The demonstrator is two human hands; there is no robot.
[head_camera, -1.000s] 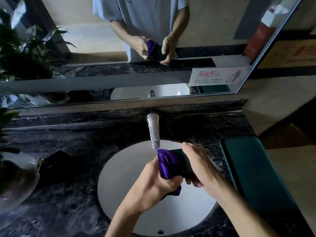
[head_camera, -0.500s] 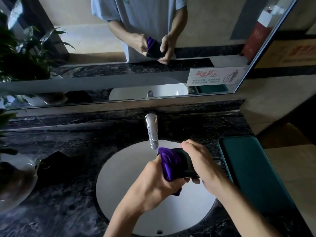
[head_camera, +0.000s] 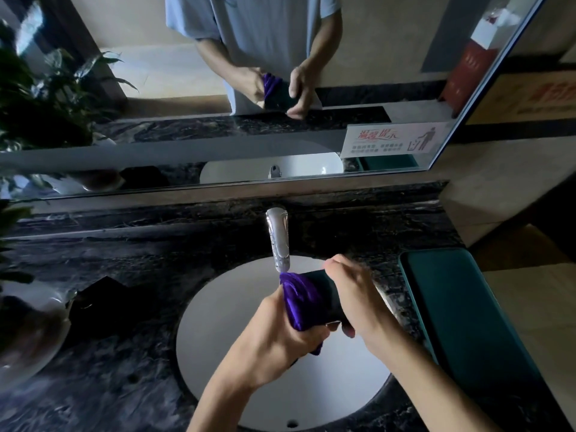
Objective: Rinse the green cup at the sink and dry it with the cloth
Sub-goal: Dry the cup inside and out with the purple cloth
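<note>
Over the white sink (head_camera: 224, 347), just below the chrome tap (head_camera: 278, 238), I hold a dark green cup (head_camera: 324, 294) on its side. My right hand (head_camera: 358, 300) grips the cup's body, thumb on top and fingers curled underneath. My left hand (head_camera: 280, 338) grips a purple cloth (head_camera: 299, 300) bunched against the cup's left end. Cloth and hands hide most of the cup, and its opening cannot be seen. I see no water running from the tap.
The sink is set in a dark marble counter (head_camera: 124, 385). A dark green rectangular bin lid (head_camera: 458, 313) lies to the right. A potted plant in a white pot (head_camera: 28, 332) and a dark object (head_camera: 103, 300) stand at the left. A mirror (head_camera: 218, 88) spans the wall behind.
The purple cloth in my left hand has shifted slightly against the cup's end. Both hands stay at the same spot under the tap.
</note>
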